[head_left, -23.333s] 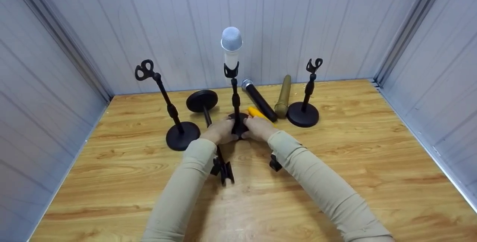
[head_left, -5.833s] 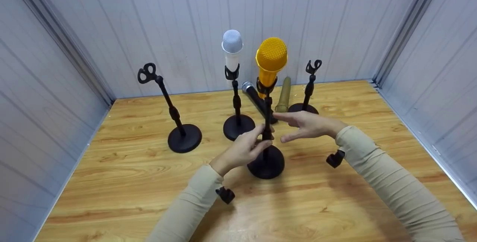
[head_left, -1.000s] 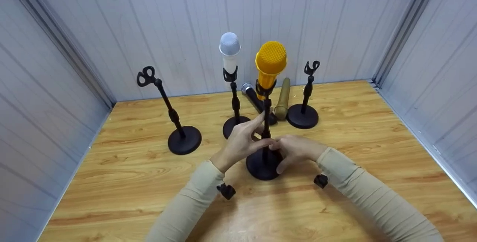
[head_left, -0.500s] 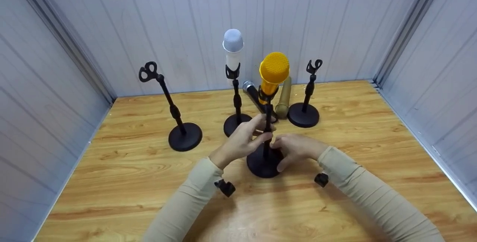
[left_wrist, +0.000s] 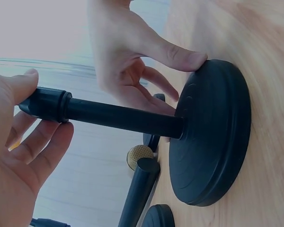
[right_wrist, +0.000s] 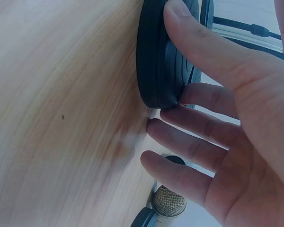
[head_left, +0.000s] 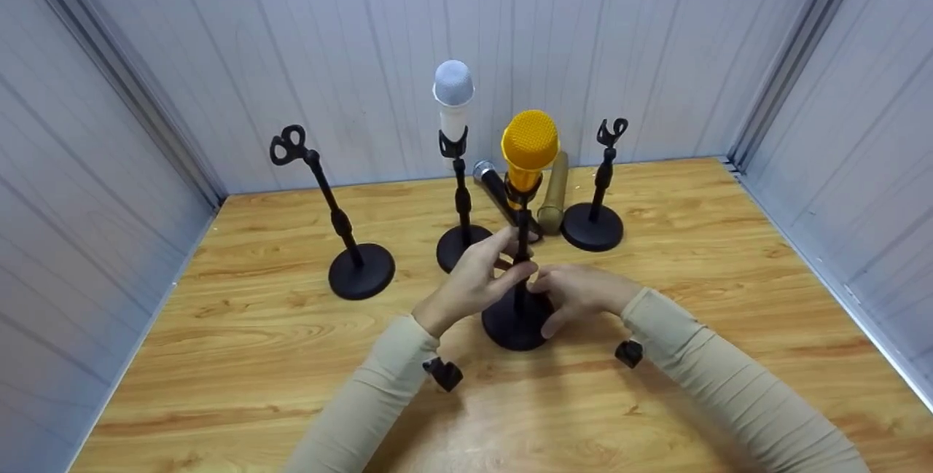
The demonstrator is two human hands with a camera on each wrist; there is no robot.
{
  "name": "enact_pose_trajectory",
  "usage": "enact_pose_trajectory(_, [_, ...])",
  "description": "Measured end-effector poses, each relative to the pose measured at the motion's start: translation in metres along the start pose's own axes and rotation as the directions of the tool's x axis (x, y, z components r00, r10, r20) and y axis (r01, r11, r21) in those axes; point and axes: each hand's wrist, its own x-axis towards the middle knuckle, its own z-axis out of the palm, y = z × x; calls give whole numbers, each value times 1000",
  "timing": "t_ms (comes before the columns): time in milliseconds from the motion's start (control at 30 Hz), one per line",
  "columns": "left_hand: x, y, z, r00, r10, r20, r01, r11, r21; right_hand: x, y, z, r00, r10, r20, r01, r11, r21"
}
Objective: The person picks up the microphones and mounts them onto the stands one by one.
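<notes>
A yellow microphone [head_left: 530, 141] sits upright in the clip of the nearest black microphone stand [head_left: 516, 323]. My left hand [head_left: 477, 280] holds this stand's pole at the collar, thumb on one side and fingers on the other; the left wrist view shows the collar [left_wrist: 47, 104] between them. Lower down, my right hand [head_left: 587, 294] grips the right side of the round base, its thumb on the top face. In the right wrist view the index finger touches the base [right_wrist: 154, 56] rim, while the other fingers spread beside it.
Behind stands a second stand [head_left: 463, 200] bearing a white microphone [head_left: 453, 87]. Stands with bare clips are at left [head_left: 361, 269] and right [head_left: 594, 225]. A black microphone [head_left: 496, 185] and a gold microphone [head_left: 555, 200] lie near the back wall.
Over the last second the yellow microphone has sunk lower, its pole shortening, with both hands staying around the stand. Earlier, this stand lay on its side and the yellow microphone lay on the table.
</notes>
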Motion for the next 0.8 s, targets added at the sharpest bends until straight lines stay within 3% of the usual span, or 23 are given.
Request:
enact_pose_trajectory(533, [-10, -1, 7, 999, 12, -33, -11, 1000, 19, -1, -1, 1, 1000, 13, 13, -13, 1000, -8])
enact_pose_trajectory(800, [-9, -1, 4, 1000, 21, 5, -21, 999, -47, 0, 0, 1, 1000, -11, -1, 11, 1000, -20])
